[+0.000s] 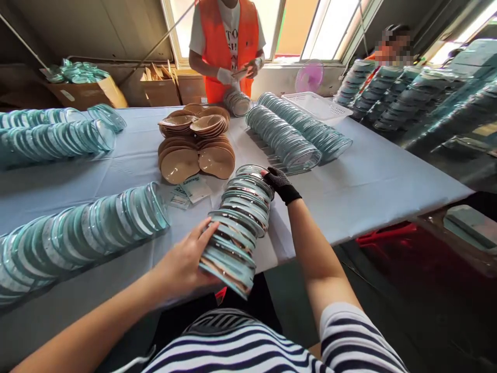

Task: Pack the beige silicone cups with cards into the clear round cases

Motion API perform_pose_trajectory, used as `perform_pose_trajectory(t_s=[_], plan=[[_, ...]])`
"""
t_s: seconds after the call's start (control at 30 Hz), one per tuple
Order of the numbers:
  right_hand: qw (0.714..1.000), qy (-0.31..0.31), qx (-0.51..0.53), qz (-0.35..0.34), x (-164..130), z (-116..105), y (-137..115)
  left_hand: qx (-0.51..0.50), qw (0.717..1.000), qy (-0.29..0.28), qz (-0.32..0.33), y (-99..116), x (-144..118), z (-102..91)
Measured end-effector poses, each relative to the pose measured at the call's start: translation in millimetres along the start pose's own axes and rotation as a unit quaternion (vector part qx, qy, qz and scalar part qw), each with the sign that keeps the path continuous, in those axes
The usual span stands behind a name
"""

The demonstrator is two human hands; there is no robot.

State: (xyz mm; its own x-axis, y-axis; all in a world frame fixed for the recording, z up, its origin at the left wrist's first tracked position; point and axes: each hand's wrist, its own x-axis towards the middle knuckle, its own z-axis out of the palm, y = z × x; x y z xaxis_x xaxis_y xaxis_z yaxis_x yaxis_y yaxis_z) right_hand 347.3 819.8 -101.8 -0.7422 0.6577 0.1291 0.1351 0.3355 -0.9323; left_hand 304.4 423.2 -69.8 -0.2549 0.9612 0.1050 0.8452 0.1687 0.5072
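A long row of round clear plastic cases (244, 224), stacked face to face with teal and tan showing inside, leans over the table's front edge toward me. My bare left hand (190, 259) grips the near part from the left side, fingers over the top and the thumb hidden. At the far end my right hand (281, 184), in a black fingerless glove with dots, is closed around the outermost case. Just beyond lie piles of tan bra cups (180, 165), with small printed packets (194, 189) beside them.
Further rows of cases lie at left (112, 223), far left (58, 140) and right (285, 137). A co-worker in an orange vest (248, 31) stands across the table. A white basket (334, 111), cardboard boxes (159, 88) and a pink fan (309, 76) are behind.
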Motion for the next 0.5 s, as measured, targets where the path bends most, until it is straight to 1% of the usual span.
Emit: perform_pose_trajectory(t_s=[0.03,0.07,0.1,0.17,0.2,0.23,0.27,0.3,0.37,0.4,0.47,0.5], plan=[[1.000,-0.016,0.008,0.001,-6,12,-3,0.004,1.000,-0.001,-0.005,5,-22,-2.5],[0.999,-0.032,0.016,0.002,-12,23,-7,0.000,1.000,-0.015,-0.010,9,-42,-8.1],[0.998,-0.050,0.025,0.000,-19,33,-11,-0.014,0.999,-0.040,-0.015,11,-59,-16.3],[0.994,-0.095,0.051,-0.006,-30,50,-21,-0.066,0.991,-0.108,-0.035,6,-80,-36.9],[0.991,-0.119,0.065,-0.010,-35,58,-27,-0.099,0.986,-0.126,-0.051,0,-84,-46.6],[0.987,-0.141,0.079,-0.011,-39,64,-33,-0.134,0.981,-0.122,-0.068,-9,-82,-53.9],[0.983,-0.155,0.095,-0.009,-41,71,-38,-0.168,0.978,-0.088,-0.086,-19,-75,-57.7],[0.981,-0.156,0.111,-0.003,-43,77,-43,-0.197,0.974,-0.027,-0.105,-29,-64,-57.5],[0.982,-0.123,0.141,0.008,-44,90,-50,-0.239,0.956,0.092,-0.144,-48,-33,-45.6],[0.983,-0.097,0.154,0.010,-44,95,-52,-0.248,0.946,0.129,-0.164,-53,-16,-35.3],[0.985,-0.049,0.168,0.008,-45,103,-54,-0.286,0.933,0.113,-0.185,-56,9,-11.2],[0.985,-0.035,0.171,0.008,-45,105,-55,-0.303,0.930,0.102,-0.182,-53,16,0.8]])
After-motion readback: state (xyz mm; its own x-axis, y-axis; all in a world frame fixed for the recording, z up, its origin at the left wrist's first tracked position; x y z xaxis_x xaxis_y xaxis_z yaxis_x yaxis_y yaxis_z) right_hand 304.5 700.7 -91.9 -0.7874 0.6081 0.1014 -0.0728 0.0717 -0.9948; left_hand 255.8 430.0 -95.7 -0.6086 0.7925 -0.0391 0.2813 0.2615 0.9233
